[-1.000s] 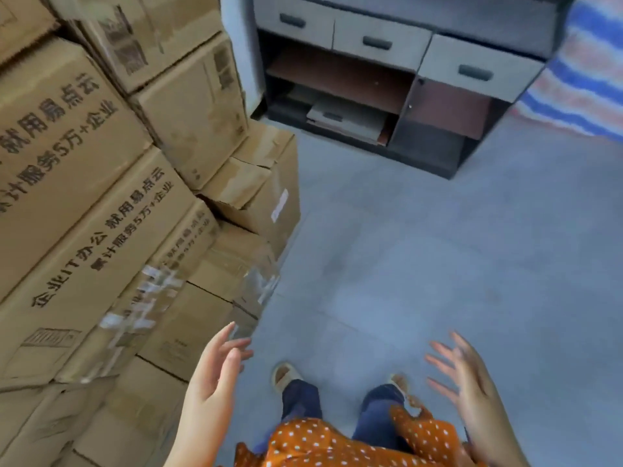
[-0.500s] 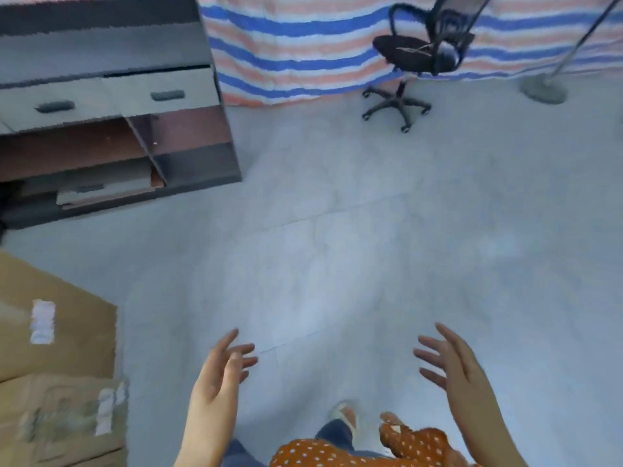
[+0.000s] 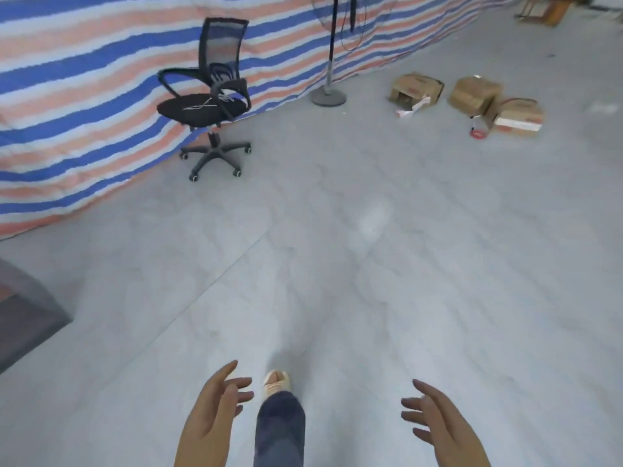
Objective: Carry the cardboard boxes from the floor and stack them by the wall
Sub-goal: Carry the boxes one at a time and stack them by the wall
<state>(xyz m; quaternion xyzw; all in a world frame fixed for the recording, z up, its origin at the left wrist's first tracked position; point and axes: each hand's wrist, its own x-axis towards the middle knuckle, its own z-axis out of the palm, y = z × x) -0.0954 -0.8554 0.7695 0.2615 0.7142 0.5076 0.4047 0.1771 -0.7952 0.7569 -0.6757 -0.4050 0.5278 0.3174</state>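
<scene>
Looking down at a grey floor (image 3: 387, 281). Left hand (image 3: 212, 419) and right hand (image 3: 438, 429) both empty, fingers loosely spread, a trouser leg (image 3: 279, 429) between them. Far ahead of the right hand, three boxes (image 3: 475, 96). Ahead of the left hand, a chair (image 3: 205, 102) against a striped tarp (image 3: 84, 96).
</scene>
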